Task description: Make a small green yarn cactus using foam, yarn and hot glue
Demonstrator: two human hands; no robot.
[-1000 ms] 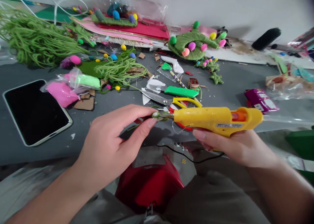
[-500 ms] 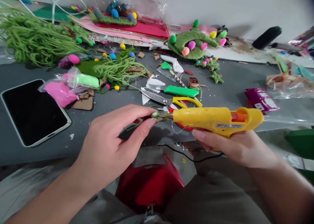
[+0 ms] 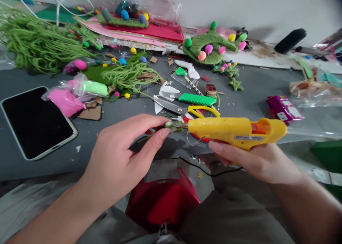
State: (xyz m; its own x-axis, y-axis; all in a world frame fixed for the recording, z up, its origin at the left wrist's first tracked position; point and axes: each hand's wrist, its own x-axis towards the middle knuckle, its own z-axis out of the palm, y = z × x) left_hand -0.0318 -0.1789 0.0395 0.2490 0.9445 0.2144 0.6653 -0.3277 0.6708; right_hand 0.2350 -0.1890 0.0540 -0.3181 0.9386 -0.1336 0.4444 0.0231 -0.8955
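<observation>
Between thumb and forefinger, my left hand [image 3: 125, 151] pinches a small green yarn-wrapped piece [image 3: 169, 124], mostly hidden by the fingers. A whitish spot shows on top of it. My right hand [image 3: 248, 158] is wrapped round the grip of a yellow glue gun [image 3: 221, 129], whose metal nozzle points left and meets the yarn piece. A thin clear strand of glue hangs below the nozzle. Just behind the gun lie scissors [image 3: 181, 110] with yellow handles and a green-handled knife [image 3: 197, 98].
A phone [image 3: 39, 122] lies at the left, beside a pink clay packet [image 3: 65, 101]. Green yarn [image 3: 40, 40] is heaped behind. A yarn-wrapped wreath [image 3: 211, 46] with coloured balls stands near the wall. A purple packet [image 3: 285, 109] lies right; a red stool [image 3: 162, 204] is below the table edge.
Almost nothing differs. The glue gun's rear end and my right hand sit very slightly lower, while the nozzle stays at the yarn piece and my left hand keeps its place.
</observation>
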